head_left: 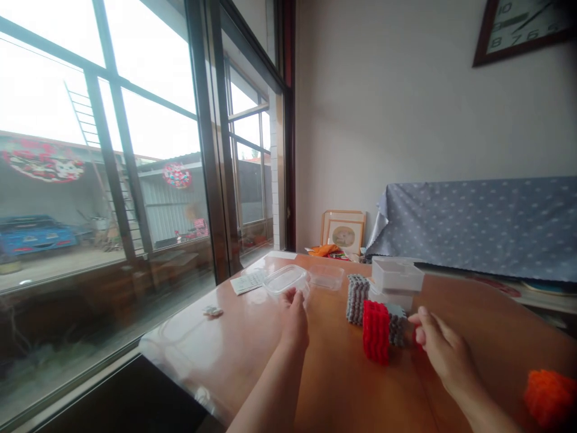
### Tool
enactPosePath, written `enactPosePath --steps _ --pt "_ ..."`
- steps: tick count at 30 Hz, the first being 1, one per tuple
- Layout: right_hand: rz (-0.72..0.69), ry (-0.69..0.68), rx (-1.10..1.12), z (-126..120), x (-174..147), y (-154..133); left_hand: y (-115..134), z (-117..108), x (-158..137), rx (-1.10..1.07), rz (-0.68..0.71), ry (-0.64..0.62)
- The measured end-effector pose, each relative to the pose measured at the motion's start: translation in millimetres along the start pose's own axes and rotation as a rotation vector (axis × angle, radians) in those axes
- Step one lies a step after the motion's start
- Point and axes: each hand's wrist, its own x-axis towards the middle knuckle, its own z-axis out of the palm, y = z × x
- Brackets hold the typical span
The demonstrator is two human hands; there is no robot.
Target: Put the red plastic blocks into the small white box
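The clear plastic container (286, 279) sits on the wooden table (333, 385), and the left hand (294, 319) grips its near edge with curled fingers. Right of the container stand a grey stack (357, 299) and a red stack (375, 331). Just right of the red stack the right hand (439, 349) pinches something small and red, mostly hidden. Behind the stacks, white boxes (396, 279) rest.

Clear tub (286, 280) left of block stacks (375, 322) on table (342, 385), white boxes (396, 280) behind them.
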Motion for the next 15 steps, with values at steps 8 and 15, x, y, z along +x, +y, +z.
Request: enactPosePath --steps 8,15 --pt "-0.016 0.017 0.016 2 0 1 -3 -59 39 0.35 0.365 0.188" --pt "-0.04 0.012 0.045 2 -5 -12 -2 -40 20 0.562 0.655 0.094"
